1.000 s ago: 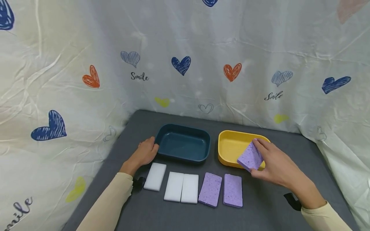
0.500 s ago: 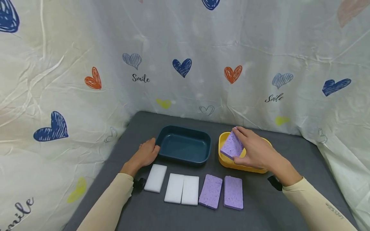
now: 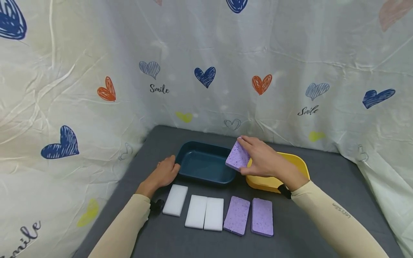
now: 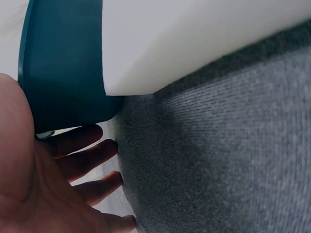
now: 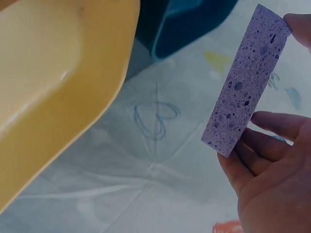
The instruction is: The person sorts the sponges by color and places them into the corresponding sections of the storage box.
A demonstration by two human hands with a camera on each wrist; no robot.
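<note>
Right hand (image 3: 266, 159): grip clamped on a purple sponge (image 3: 238, 156), held tilted just right of and below frame centre, at the right end of the dark blue tray (image 3: 203, 163). Left hand (image 3: 164, 172): fingers apart, loosely extended, at that tray's left end.

Three purple sponges (image 3: 237, 215), three white sponges (image 3: 175, 200), one teal tray (image 3: 206, 165), one yellow tray (image 3: 262, 183), two hands (image 3: 262, 157)
</note>
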